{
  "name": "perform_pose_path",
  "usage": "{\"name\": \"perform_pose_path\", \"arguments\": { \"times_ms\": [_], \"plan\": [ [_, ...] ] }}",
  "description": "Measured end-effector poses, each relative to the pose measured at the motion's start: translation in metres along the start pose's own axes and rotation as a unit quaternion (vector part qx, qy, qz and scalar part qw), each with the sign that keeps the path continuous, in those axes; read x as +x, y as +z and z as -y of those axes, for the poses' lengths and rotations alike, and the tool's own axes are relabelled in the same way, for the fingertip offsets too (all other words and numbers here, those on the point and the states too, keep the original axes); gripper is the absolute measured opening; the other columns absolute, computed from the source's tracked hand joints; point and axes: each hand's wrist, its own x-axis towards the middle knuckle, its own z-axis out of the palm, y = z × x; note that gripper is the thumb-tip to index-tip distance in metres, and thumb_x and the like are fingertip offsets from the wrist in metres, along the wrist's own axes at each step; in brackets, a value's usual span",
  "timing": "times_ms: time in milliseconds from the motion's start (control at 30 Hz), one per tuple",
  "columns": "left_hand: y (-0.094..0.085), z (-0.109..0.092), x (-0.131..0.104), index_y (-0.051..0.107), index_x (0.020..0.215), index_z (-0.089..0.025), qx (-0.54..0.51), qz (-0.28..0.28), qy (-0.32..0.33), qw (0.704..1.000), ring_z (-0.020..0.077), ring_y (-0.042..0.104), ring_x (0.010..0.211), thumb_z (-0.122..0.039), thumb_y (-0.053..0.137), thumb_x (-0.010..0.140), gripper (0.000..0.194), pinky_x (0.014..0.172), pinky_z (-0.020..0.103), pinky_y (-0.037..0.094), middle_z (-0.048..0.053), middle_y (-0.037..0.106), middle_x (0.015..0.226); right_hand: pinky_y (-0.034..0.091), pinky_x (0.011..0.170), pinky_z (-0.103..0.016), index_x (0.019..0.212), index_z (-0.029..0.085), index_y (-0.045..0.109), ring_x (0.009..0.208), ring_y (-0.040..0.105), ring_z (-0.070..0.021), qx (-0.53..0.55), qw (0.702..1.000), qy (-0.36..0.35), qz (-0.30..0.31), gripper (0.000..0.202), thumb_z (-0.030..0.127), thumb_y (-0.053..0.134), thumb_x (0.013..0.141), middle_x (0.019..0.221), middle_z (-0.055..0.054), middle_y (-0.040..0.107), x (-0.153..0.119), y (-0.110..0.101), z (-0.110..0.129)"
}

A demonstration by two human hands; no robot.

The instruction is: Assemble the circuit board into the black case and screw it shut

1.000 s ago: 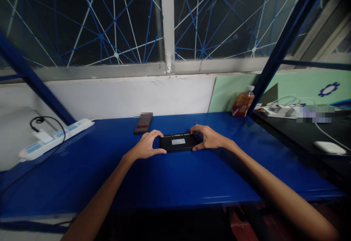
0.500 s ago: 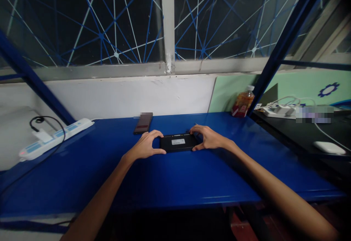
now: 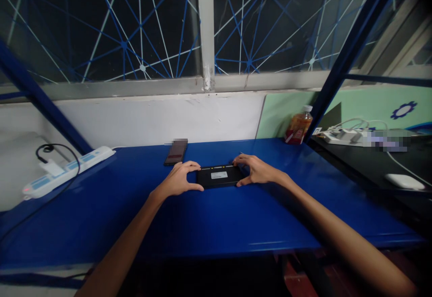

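Observation:
A flat black box-shaped device point(image 3: 221, 182) with a white label and small yellow marks along its far edge lies low over the blue tabletop point(image 3: 222, 220). Whether it rests fully on the surface I cannot tell. My left hand point(image 3: 178, 180) grips its left end, thumb at the near corner and fingers at the far corner. At the opposite end, my right hand point(image 3: 255, 171) holds it the same way, hiding the right edge. A dark phone point(image 3: 177, 152) lies just beyond my left hand.
A white power strip point(image 3: 72, 171) with a plugged-in black cable lies on the left. At the back right stands a bottle of reddish drink point(image 3: 299, 127). Blue frame posts rise on both sides. A black table point(image 3: 367, 166) on the right carries another power strip and a white case point(image 3: 404, 182).

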Motion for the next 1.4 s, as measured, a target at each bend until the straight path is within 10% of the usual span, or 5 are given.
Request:
{"name": "perform_pose_path", "arguments": {
  "times_ms": [700,1400],
  "plan": [
    [-0.0041,-0.0004,-0.0015,0.059,0.122,-0.026,-0.013,0.026,0.009,1.0,0.0316,0.05,0.115,-0.063,0.067,0.068,0.066,0.097,0.045,0.04,0.007,0.051,0.132,0.046,0.078,-0.037,0.099,0.019,0.057,0.093,0.056,-0.0247,0.007,1.0,0.007,0.006,0.057,0.052,0.08,0.059,0.105,-0.008,0.058,0.0002,-0.0001,-0.0008],
    [-0.004,-0.0026,-0.0024,0.058,0.118,-0.029,0.05,0.027,0.027,0.998,0.0359,0.044,0.125,-0.064,0.067,0.066,0.063,0.109,0.064,0.005,0.006,0.051,0.132,0.035,0.101,-0.047,0.099,0.021,0.055,0.102,0.056,-0.027,0.011,1.0,0.0,0.012,0.061,0.058,0.078,0.057,0.105,-0.006,0.06,-0.0032,0.0039,-0.0058]
  ]
}}
